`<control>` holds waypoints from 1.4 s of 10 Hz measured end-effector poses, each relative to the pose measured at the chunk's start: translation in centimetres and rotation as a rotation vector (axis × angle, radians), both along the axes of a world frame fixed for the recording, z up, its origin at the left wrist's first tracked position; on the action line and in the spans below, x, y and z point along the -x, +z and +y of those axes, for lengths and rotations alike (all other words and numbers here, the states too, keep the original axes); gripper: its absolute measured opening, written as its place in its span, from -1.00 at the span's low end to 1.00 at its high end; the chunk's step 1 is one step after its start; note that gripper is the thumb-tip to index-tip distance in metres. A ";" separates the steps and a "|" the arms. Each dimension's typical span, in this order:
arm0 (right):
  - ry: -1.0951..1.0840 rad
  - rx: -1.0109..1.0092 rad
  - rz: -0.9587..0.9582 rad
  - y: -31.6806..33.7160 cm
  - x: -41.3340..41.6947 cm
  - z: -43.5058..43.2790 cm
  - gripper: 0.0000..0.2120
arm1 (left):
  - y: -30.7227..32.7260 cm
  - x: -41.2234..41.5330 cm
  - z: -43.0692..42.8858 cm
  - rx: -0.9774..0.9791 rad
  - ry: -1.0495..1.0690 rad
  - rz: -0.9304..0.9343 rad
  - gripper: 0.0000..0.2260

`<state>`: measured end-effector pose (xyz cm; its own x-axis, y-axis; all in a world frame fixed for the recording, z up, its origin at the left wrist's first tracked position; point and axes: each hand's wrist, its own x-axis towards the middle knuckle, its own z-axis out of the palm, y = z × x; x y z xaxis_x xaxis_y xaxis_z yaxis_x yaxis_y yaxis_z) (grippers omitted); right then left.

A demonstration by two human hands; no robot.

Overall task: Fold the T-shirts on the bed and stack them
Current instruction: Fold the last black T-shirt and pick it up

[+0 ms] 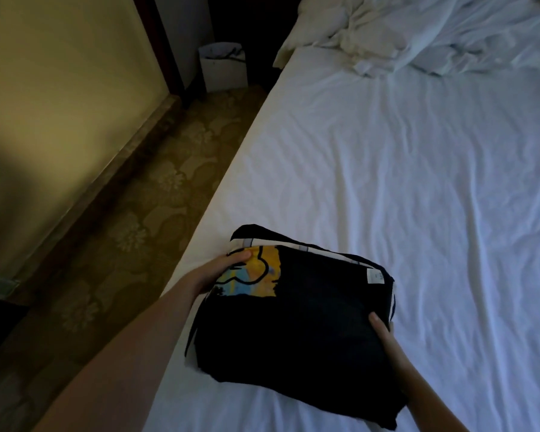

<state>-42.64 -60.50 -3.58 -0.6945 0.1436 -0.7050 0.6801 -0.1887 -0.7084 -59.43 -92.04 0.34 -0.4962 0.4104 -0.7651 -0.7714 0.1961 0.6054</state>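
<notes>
A folded black T-shirt (296, 319) with a yellow and blue print lies on top of a small stack near the bed's left edge. White and dark edges of other folded garments (325, 251) show under it at the far side. My left hand (219, 272) grips the stack's left side, thumb on the yellow print. My right hand (382, 333) holds the right side, thumb on top, fingers hidden under the cloth.
The white bed sheet (402, 169) stretches away to the right and far side. A crumpled white duvet and pillow (418, 32) lie at the head. Patterned carpet (131, 219) and a white paper bag (223, 67) are left of the bed.
</notes>
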 end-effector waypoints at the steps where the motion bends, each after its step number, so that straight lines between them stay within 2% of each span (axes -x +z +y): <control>1: -0.044 0.067 0.002 -0.5 0.2 0.3 0.12 | -1.6 -0.3 -0.1 -0.075 0.038 -0.113 -0.02; 2: -0.048 0.083 -0.012 -0.9 -0.4 0.7 0.23 | -2.0 -2.2 -0.4 -0.125 0.170 -0.179 -0.13; 3: -0.023 0.142 -0.029 -0.8 -0.8 1.1 0.26 | -0.3 -4.3 0.5 -0.108 0.233 -0.130 -0.81; 4: -0.003 0.173 -0.072 -0.8 -0.8 1.6 0.23 | 2.6 -6.0 1.5 -0.165 0.265 -0.036 -0.71; 5: -0.008 0.182 -0.061 0.3 -1.0 1.7 0.04 | 3.4 -6.9 1.4 -0.273 0.320 -0.075 -0.26; 6: 0.021 0.192 -0.071 2.1 -0.7 2.0 0.12 | 2.7 -7.9 0.6 -0.400 0.350 -0.094 -0.35; 7: 0.057 0.208 -0.043 4.9 0.1 1.5 -0.16 | 2.5 -9.0 -0.8 -0.418 0.430 -0.108 -0.39; 8: 0.056 0.249 -0.033 7.3 0.7 0.5 -0.41 | 3.7 -11.1 -2.6 -0.402 0.449 -0.125 -0.25; 9: 0.132 0.194 -0.003 9.0 1.5 -0.6 0.04 | 5.9 -12.4 -6.0 -0.578 0.564 -0.205 -0.19; 10: 0.193 0.203 0.047 12.2 2.8 -2.3 0.05 | 10.4 -12.8 -6.0 -0.627 0.606 -0.221 -0.26; 11: 0.279 0.210 0.094 15.6 4.6 -4.4 -0.03 | 14.4 -14.6 -8.5 -0.605 0.686 0.000 -0.18; 12: 0.360 0.240 0.113 18.2 6.2 -7.0 -0.12 | 17.7 -14.1 -10.9 -0.336 0.667 0.154 -0.58; 13: 0.446 0.263 0.125 20.0 7.7 -10.9 -0.13 | 18.3 -15.6 -15.7 -0.350 0.770 0.282 -0.31; 14: 0.534 0.285 0.125 21.4 9.1 -16.3 -0.07 | 20.1 -18.2 -19.1 -0.225 0.931 0.304 -0.66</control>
